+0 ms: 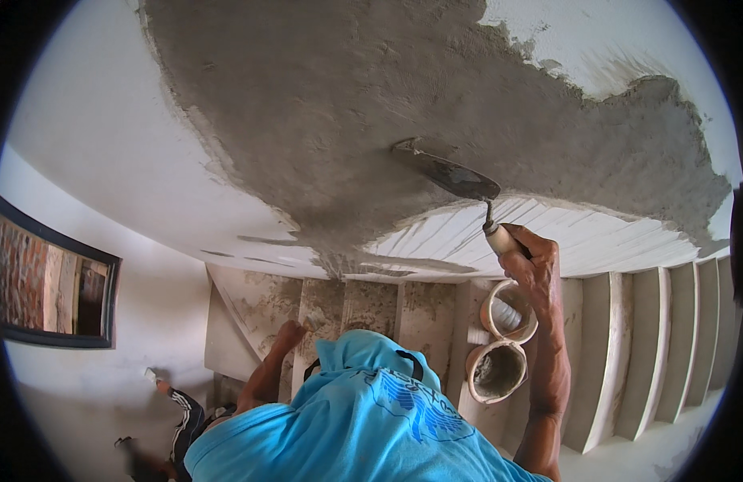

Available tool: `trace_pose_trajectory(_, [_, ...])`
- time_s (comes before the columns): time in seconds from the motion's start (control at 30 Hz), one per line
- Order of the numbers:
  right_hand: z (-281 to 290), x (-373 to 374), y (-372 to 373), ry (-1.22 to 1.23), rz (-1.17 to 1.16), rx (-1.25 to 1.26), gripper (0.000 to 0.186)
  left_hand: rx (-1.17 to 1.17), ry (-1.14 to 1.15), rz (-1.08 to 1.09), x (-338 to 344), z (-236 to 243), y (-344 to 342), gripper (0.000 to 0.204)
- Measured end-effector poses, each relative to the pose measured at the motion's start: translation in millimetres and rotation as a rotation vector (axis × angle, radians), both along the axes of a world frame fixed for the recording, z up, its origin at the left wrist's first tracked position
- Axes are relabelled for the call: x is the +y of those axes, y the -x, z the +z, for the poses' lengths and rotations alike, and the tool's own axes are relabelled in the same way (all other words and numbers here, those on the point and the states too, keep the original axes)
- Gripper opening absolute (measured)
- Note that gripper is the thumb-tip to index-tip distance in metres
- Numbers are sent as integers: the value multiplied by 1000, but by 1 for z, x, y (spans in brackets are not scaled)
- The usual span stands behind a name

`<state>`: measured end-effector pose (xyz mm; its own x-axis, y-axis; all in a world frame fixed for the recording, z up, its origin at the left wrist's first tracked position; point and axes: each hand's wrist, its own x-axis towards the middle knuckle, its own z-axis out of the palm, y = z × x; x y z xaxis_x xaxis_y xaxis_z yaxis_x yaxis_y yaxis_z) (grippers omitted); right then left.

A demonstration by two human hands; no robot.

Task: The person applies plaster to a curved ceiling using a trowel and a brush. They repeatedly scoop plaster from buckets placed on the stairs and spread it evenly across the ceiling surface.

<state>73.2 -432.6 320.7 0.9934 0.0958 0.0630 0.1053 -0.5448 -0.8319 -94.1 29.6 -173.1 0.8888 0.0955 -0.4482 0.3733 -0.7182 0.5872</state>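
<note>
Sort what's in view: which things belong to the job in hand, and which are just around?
Job: flat dark metal trowel with pale handle, in the right hand; rough grey plaster; likely the round beige bucket of grey mix.

Just around: black-framed rectangular window; pale staircase.

The pale object (314, 320) at the left hand (289, 334) was unidentifiably small; the lower edge cropped the blue shirt (323, 430).
</note>
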Motion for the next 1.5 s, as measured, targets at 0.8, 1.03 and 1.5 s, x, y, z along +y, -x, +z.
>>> trace_pose_trajectory(0.8, [39, 31, -21, -230, 77, 84, 41, 94, -35, -47, 2, -15, -6, 36])
trace_pose_trajectory(1.03, [47, 11, -9, -163, 19, -42, 53, 137, 19, 40, -2, -1, -6, 37])
trace_pose_trajectory(1.5, [46, 43, -6, -81, -6, 59, 46, 101, 97, 114, -9, 34, -11, 37])
